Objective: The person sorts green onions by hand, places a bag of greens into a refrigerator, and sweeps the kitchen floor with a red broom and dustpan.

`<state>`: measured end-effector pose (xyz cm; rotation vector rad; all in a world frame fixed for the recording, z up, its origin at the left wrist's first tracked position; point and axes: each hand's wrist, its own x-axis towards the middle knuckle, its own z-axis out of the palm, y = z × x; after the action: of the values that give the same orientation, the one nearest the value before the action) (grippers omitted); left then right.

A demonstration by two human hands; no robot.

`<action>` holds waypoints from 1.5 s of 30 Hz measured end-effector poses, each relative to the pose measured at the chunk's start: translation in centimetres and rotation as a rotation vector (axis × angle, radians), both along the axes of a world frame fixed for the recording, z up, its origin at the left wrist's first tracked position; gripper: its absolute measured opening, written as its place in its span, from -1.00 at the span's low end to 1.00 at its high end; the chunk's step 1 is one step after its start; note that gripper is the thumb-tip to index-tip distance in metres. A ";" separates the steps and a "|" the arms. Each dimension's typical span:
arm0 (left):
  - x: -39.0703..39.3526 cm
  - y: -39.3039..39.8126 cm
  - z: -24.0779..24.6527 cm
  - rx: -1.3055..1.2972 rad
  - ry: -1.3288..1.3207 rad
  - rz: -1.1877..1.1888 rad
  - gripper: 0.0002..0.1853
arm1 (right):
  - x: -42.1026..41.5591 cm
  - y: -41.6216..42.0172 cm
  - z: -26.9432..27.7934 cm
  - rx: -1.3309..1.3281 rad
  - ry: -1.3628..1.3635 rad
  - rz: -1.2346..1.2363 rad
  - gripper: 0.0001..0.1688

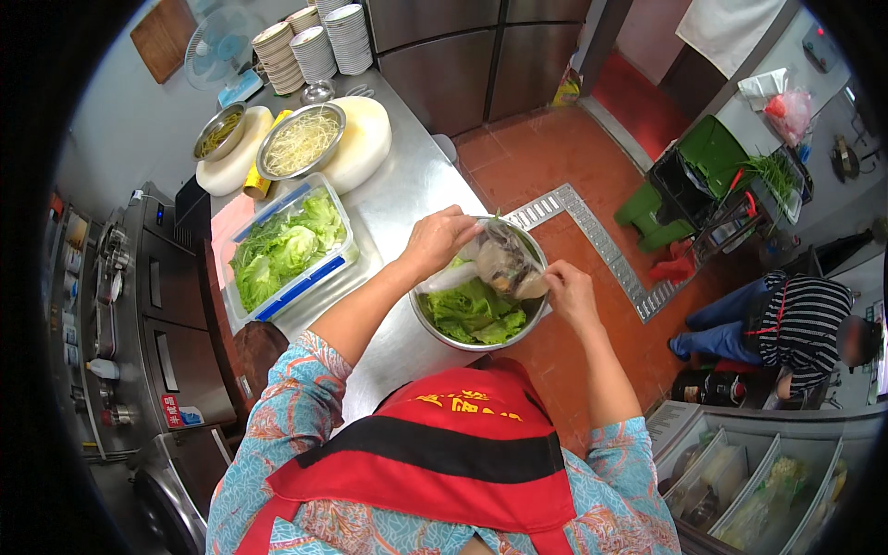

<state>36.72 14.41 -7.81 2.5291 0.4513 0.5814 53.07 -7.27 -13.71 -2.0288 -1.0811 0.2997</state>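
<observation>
Above a round metal bowl at the table's edge, my left hand pinches the upper left of a clear plastic bag. The fingers of my right hand hold the same bag at its lower right. Dark and pale food pieces show through the plastic; their kind is unclear. Green lettuce leaves lie in the bowl under the bag. To the left stands a clear plastic container with blue side clips, filled with lettuce and finer greens.
Two thick round white chopping boards carry metal bowls of shredded food and green strips. Stacked plates and a fan stand at the far end. A person bends at the right, near a green bin and a chilled case.
</observation>
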 end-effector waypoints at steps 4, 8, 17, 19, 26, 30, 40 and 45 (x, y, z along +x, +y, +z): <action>-1.9 0.5 3.2 -0.008 -0.091 -0.005 -0.80 | -1.1 -1.0 8.2 0.135 -0.134 0.000 -0.93; -2.2 1.3 4.2 0.055 -0.122 -0.047 -0.81 | -1.1 -0.3 11.1 0.183 -0.239 0.009 -0.94; -4.1 2.6 6.6 -0.169 0.001 -0.069 -0.76 | -1.3 0.2 16.3 0.139 -0.245 0.073 -0.94; -4.9 2.6 7.7 -0.295 0.022 -0.097 -0.77 | -1.1 0.7 16.0 0.142 -0.336 0.143 -0.93; -5.4 2.6 9.2 -0.318 -0.052 -0.072 -0.80 | -1.3 0.9 16.7 0.060 -0.237 0.165 -0.91; -5.7 3.1 9.8 -0.215 0.045 -0.038 -0.75 | -1.7 1.5 17.7 0.131 -0.219 0.119 -0.91; -5.7 2.5 10.3 -0.773 -0.170 -0.225 -0.72 | -1.5 1.2 19.1 0.173 -0.161 0.099 -0.90; -3.8 2.0 8.3 -0.551 -0.042 -0.190 -0.73 | -0.9 2.1 18.6 0.222 -0.167 0.114 -0.88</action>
<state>32.91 16.42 0.53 1.9999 0.2990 0.3726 52.19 -5.18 4.90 -1.8224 -1.2762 0.0645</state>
